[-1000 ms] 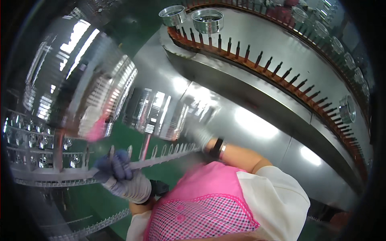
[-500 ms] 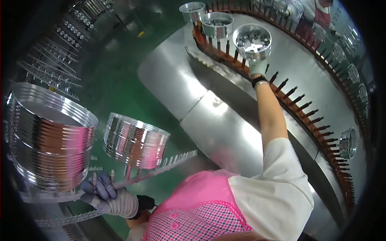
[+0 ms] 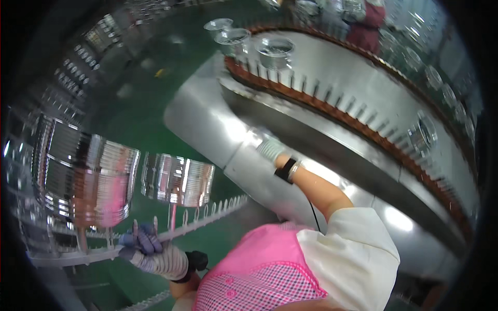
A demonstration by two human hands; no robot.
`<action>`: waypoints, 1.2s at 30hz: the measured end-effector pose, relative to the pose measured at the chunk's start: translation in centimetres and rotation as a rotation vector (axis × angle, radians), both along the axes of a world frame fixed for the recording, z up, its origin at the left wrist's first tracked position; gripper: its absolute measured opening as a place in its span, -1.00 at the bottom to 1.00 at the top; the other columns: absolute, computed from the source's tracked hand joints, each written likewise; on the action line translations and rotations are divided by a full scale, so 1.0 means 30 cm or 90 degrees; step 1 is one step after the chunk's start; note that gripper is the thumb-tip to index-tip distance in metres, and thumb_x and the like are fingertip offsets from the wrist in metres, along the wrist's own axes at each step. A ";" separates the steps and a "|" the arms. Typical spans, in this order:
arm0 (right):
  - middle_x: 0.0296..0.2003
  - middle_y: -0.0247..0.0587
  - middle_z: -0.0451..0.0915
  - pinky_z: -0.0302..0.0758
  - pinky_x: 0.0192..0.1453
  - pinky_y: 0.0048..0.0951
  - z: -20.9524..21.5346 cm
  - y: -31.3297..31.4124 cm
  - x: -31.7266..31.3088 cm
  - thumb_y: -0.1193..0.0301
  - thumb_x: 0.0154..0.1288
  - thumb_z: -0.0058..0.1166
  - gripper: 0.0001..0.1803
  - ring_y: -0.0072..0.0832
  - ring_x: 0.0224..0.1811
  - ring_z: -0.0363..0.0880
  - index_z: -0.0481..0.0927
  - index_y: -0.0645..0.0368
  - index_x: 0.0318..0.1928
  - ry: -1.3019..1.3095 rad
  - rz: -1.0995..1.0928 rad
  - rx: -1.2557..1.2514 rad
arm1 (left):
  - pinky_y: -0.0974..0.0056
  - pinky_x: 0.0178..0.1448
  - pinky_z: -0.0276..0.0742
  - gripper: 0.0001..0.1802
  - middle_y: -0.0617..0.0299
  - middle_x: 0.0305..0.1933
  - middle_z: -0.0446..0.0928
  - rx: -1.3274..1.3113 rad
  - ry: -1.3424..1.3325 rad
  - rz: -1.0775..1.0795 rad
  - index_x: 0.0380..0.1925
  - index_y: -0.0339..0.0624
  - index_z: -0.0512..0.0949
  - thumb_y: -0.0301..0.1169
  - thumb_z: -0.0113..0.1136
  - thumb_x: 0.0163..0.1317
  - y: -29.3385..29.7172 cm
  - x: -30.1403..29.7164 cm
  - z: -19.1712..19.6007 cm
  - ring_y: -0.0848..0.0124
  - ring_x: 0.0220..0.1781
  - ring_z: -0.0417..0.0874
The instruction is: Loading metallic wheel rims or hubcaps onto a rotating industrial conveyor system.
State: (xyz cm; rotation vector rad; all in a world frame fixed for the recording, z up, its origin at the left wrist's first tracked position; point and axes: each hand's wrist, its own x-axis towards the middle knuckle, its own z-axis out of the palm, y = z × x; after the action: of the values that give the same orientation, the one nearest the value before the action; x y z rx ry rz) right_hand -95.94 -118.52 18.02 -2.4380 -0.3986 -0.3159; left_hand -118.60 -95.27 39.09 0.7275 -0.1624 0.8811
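Left hand (image 3: 148, 251), gloved, fingers wrapped tight on the pegged rack rail (image 3: 207, 215) at seven o'clock. Shiny tin cans (image 3: 179, 179) hang just above it, a bigger stack (image 3: 85, 173) at nine. Right hand (image 3: 270, 147) is blurred over the steel conveyor housing (image 3: 207, 124); its grip I cannot tell. Jolt that rail and the cans could tumble.

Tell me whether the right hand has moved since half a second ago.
Yes. The right hand has pulled back from the shiny cups on the toothed conveyor, down to the steel housing below it.
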 end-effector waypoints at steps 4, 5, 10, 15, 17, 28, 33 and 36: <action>-0.03 0.07 0.38 0.33 0.09 -0.34 0.184 0.264 -0.630 0.21 0.03 0.05 -0.37 -0.24 0.02 0.38 0.26 0.25 0.09 0.226 0.292 0.222 | 0.47 -0.49 0.18 -0.69 0.46 -0.80 -0.04 0.106 0.060 -0.011 -0.54 -0.11 0.39 -0.15 -0.08 0.23 0.038 -0.019 -0.029 0.64 -0.77 -0.03; -0.13 0.08 0.46 0.39 0.02 -0.37 0.256 0.310 -0.683 0.23 0.00 0.06 -0.41 -0.25 -0.05 0.45 0.32 0.26 0.04 0.183 0.270 0.333 | 0.44 -0.46 0.22 -0.68 0.46 -0.80 -0.03 0.175 0.047 -0.032 -0.54 -0.12 0.38 -0.13 -0.08 0.24 0.042 0.004 0.010 0.63 -0.77 -0.02; -0.52 -0.34 0.48 0.41 -0.53 -0.55 0.625 0.451 -0.760 0.24 0.09 0.04 -0.63 -0.64 -0.59 0.41 0.44 0.20 -0.14 0.413 0.169 0.767 | 0.37 -0.33 0.34 -0.69 0.36 -0.68 0.23 0.245 0.117 -0.160 -0.48 -0.18 0.38 -0.15 -0.04 0.18 0.058 0.026 0.117 0.55 -0.68 0.21; -0.53 -0.45 0.44 0.38 -0.47 -0.59 0.738 0.417 -0.926 0.33 0.12 0.01 -0.77 -0.70 -0.54 0.36 0.49 0.14 -0.21 0.421 0.066 0.998 | 0.30 -0.33 0.39 -0.73 0.32 -0.63 0.27 0.295 0.108 -0.233 -0.51 -0.20 0.41 -0.23 -0.03 0.18 -0.029 -0.067 0.171 0.50 -0.60 0.33; -0.49 -0.46 0.45 0.35 -0.43 -0.64 0.772 0.342 -1.000 0.36 0.12 0.01 -0.78 -0.70 -0.49 0.37 0.49 0.12 -0.20 0.429 0.188 1.094 | 0.33 -0.38 0.37 -0.72 0.31 -0.62 0.30 0.302 0.115 -0.265 -0.48 -0.21 0.43 -0.21 -0.01 0.17 -0.094 -0.130 0.161 0.48 -0.60 0.33; -0.59 -0.52 0.31 0.22 -0.55 -0.65 0.427 -1.078 -0.900 0.19 0.24 -0.16 -0.77 -0.71 -0.55 0.29 0.40 0.04 -0.44 -0.180 -0.540 1.030 | 0.35 -0.39 0.45 -0.63 0.29 -0.60 0.27 0.243 0.242 -0.138 -0.44 -0.28 0.37 -0.13 -0.03 0.16 -0.561 -0.372 0.179 0.49 -0.59 0.38; -0.64 -0.20 0.53 0.35 -0.61 -0.53 0.316 -1.781 -0.831 0.04 0.22 -0.14 -0.52 -0.52 -0.73 0.38 0.54 0.25 -0.32 -0.199 -0.629 0.622 | 0.45 -0.34 0.38 -0.68 0.43 -0.75 0.09 0.284 0.226 -0.088 -0.42 -0.25 0.39 -0.17 -0.06 0.20 -0.700 -0.486 0.204 0.67 -0.74 0.11; -0.68 -0.20 0.51 0.30 -0.67 -0.51 0.503 -1.614 -0.787 0.10 0.22 -0.12 -0.58 -0.52 -0.78 0.37 0.53 0.25 -0.37 0.037 -0.696 0.640 | 0.48 -0.33 0.32 -0.69 0.48 -0.80 -0.03 0.247 0.185 -0.084 -0.44 -0.23 0.39 -0.18 -0.07 0.22 -0.758 -0.521 0.211 0.71 -0.76 -0.03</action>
State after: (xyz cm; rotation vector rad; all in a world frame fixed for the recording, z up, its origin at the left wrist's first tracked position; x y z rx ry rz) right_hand -119.55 -166.92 33.12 -1.4233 0.9570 -0.6779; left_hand -134.23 -118.00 45.43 1.1842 -0.1213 0.6138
